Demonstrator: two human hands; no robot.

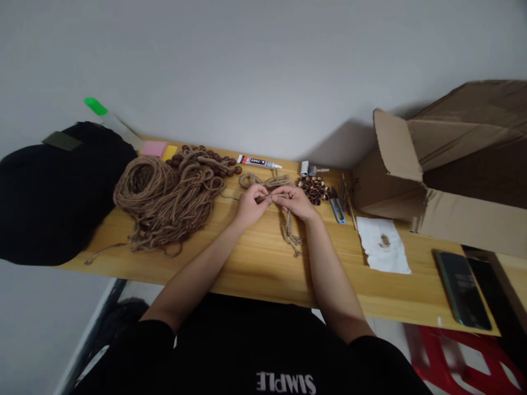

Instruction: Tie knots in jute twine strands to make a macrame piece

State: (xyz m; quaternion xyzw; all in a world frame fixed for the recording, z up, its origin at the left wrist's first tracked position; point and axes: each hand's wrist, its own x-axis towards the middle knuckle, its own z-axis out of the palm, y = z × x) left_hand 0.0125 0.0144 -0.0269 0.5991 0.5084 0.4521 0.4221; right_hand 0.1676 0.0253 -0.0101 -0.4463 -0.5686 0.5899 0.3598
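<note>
My left hand (250, 204) and my right hand (295, 201) meet over the middle of the table, both pinching brown jute cord. Strands of the cord (290, 229) hang below my right hand and spread on the wood, ending in knotted tips. Just behind my fingers lies a looped bundle of the same cord (272, 181). Close to the right hand sits a pile of small brown-and-cream rings or shell pieces (313, 189). The exact spot between my fingertips is too small to make out.
Left lies a big heap of cord (168, 203) with brown beads (197, 153), beside a black bag-like item (61, 192). Behind is a glue tube (258, 162). Rightward are blue thread snips (337, 206), white paper (382, 244), a phone (461, 288) and an open cardboard box (391, 164).
</note>
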